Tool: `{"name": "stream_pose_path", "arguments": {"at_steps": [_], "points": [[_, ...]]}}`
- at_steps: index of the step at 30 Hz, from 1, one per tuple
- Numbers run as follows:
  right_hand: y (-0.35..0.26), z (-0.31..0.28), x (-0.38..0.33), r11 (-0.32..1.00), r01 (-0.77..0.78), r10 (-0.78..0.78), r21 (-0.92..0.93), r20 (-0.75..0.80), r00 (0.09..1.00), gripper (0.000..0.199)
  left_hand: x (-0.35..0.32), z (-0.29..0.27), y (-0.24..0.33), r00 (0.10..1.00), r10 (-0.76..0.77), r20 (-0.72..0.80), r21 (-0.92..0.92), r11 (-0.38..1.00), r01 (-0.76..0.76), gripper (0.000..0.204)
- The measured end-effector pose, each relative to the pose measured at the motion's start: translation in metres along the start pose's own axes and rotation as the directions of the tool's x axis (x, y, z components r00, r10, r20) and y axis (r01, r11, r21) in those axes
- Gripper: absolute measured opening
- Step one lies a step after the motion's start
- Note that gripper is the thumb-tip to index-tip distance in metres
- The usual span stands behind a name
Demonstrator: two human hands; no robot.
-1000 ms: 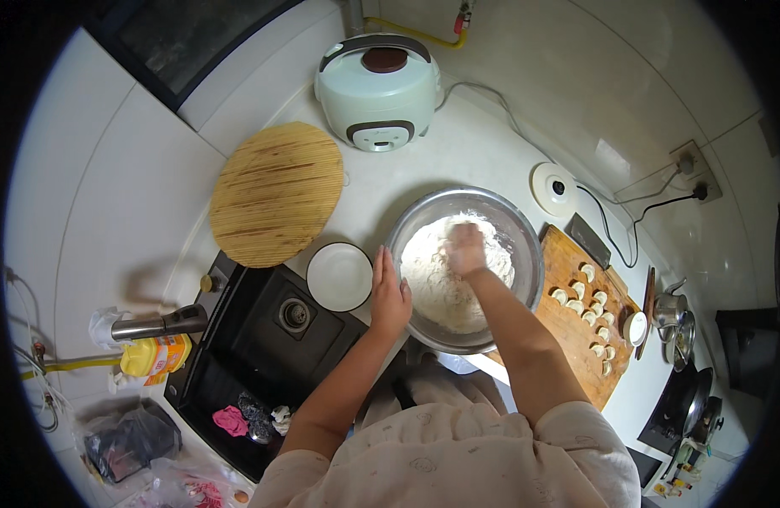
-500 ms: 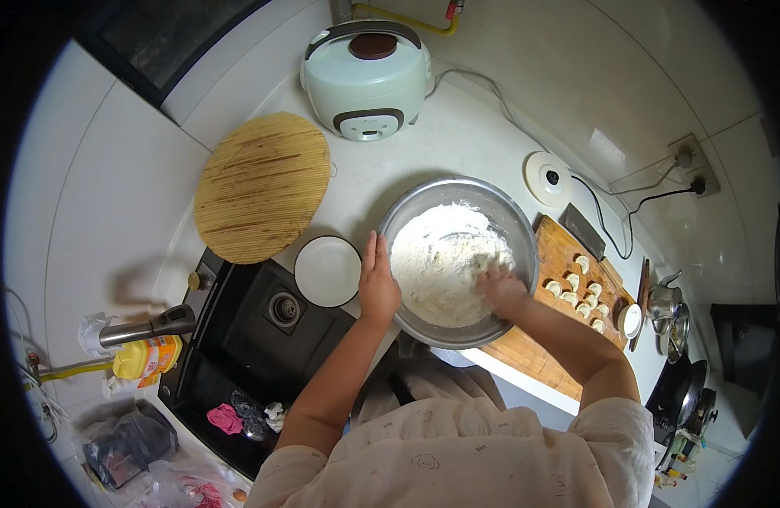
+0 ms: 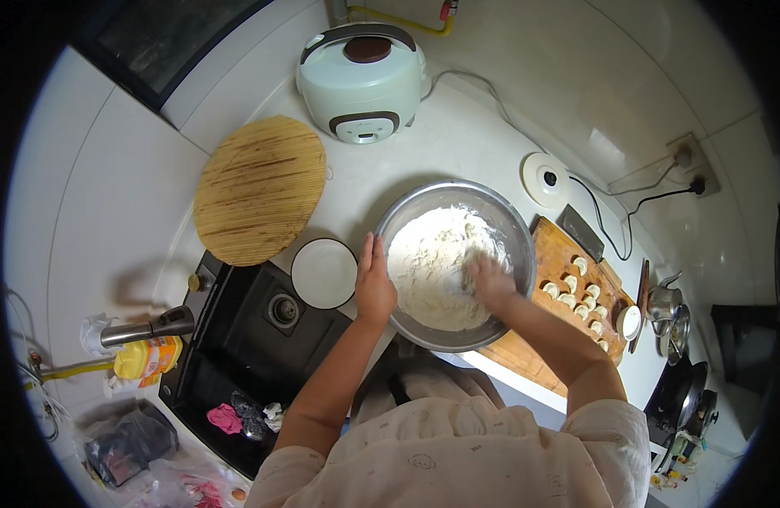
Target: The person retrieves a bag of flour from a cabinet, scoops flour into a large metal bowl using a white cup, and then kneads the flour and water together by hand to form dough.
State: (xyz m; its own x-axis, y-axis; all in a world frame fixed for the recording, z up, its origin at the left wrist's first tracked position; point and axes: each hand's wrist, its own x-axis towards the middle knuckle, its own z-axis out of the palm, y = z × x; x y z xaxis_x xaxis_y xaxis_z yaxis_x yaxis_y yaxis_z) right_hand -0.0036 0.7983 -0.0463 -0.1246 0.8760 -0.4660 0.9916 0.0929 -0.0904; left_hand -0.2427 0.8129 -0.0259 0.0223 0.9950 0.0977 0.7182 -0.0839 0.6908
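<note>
A wide metal mixing bowl [image 3: 525,229] stands on the counter in front of me. White flour [image 3: 432,254] with slightly clumped, yellowish patches fills its bottom. My left hand [image 3: 375,284] rests along the bowl's left outer side, fingers stretched out and pointing away from me. Inside the bowl, at the right of the flour, is my right hand [image 3: 490,284]. Its fingers are smeared by motion and partly in the flour, so their closure cannot be made out. An enamel-like white round bowl [image 3: 324,273] sits just left of my left hand.
Right of the bowl, a wooden board [image 3: 534,356] carries several dumplings [image 3: 580,311], a small white bowl [image 3: 629,322] and a cleaver [image 3: 580,233]. A round slatted mat [image 3: 259,190] overhangs the black sink [image 3: 229,339]. A rice cooker [image 3: 363,85] and a kettle base [image 3: 545,179] stand farther back.
My right hand has shifted slightly left and away from me within the flour. The flour looks more clumped around it. My left hand stays against the bowl.
</note>
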Motion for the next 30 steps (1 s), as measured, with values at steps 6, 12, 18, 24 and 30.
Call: {"name": "stream_pose_path", "arguments": {"at_steps": [6, 12, 18, 24, 30], "points": [[-0.062, 0.031, 0.003, 0.823, 0.529, -0.497, 0.206, -0.187, 0.847, 0.034, 0.001, 0.003, 0.001, 1.0, 0.009, -0.009, 0.008, 1.0, -0.009, 0.058], [-0.017, -0.023, 0.049, 0.976, 0.18, -0.127, 0.126, -0.345, 0.93, 0.035, -0.001, -0.001, 0.002, 1.0, 0.009, 0.016, 0.013, 1.0, -0.009, 0.056], [-0.043, 0.011, -0.032, 0.927, 0.339, -0.351, 0.159, 0.051, 0.935, 0.037, -0.002, 0.001, 0.0, 1.0, -0.016, 0.005, 0.011, 1.0, 0.016, 0.056], [-0.057, -0.003, 0.045, 0.908, 0.415, -0.418, -0.055, -0.067, 0.906, 0.041, 0.0, 0.001, 0.002, 1.0, 0.001, 0.018, 0.003, 1.0, -0.001, 0.054], [0.004, -0.01, 0.003, 0.993, 0.078, -0.079, 0.09, 0.011, 0.997, 0.055, 0.002, -0.002, 0.003, 1.0, -0.006, 0.017, -0.009, 1.0, 0.006, 0.054]]}}
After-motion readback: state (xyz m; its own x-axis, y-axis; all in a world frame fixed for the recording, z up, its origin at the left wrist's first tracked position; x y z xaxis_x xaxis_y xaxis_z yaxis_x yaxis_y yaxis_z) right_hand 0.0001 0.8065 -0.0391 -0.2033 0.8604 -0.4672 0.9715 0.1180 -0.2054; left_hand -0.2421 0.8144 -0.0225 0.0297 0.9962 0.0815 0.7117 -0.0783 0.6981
